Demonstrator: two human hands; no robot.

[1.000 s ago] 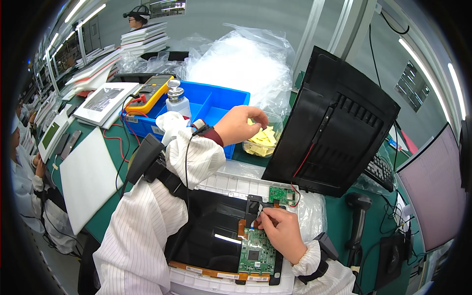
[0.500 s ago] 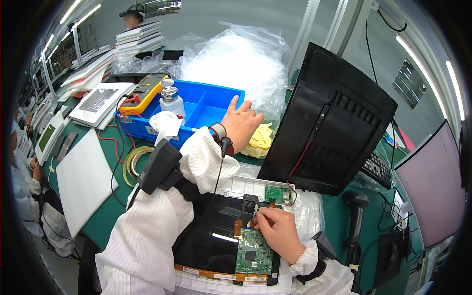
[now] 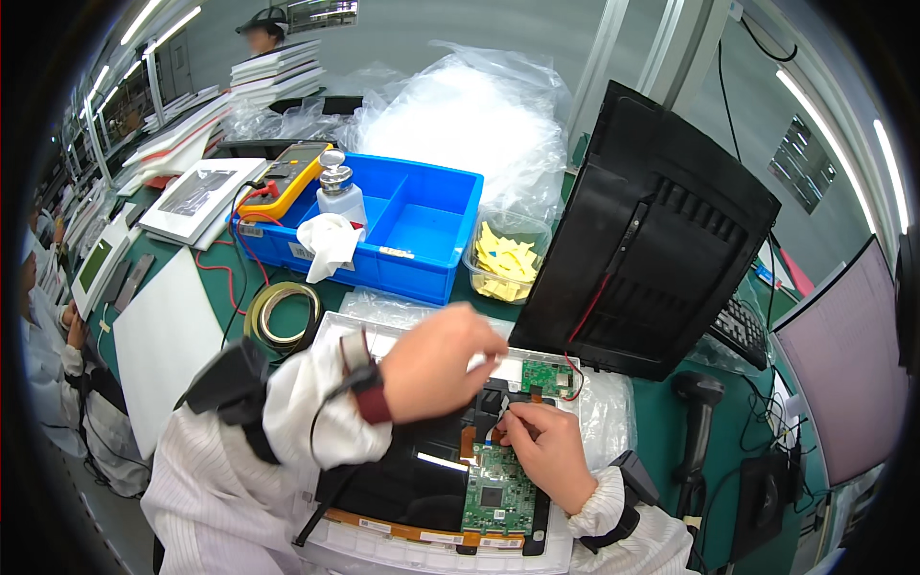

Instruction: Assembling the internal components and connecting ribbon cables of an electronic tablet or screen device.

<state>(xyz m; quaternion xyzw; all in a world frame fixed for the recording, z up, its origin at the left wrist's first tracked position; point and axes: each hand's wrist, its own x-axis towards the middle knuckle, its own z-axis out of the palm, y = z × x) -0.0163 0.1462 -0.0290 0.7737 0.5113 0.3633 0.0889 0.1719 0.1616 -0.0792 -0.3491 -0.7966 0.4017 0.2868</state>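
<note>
A black display panel lies in a white frame, with a green circuit board along its right side. My right hand rests over the board's upper end, thumb and finger pinched on a thin pale flat cable. A smaller green board sits at the frame's upper right corner, with red and black wires. My left hand hovers over the panel's upper part, its fingers curled and smeared by motion. Whether it holds anything is unclear.
Beyond the panel stand a blue divided tray with a pump bottle, and a clear tub of yellow slips. A large black panel stands upright at right, near a barcode scanner. Tape rolls lie at left.
My left hand has come back from the tray and yellow slips toward me, down over the panel. My right hand keeps its pinch at nearly the same place.
</note>
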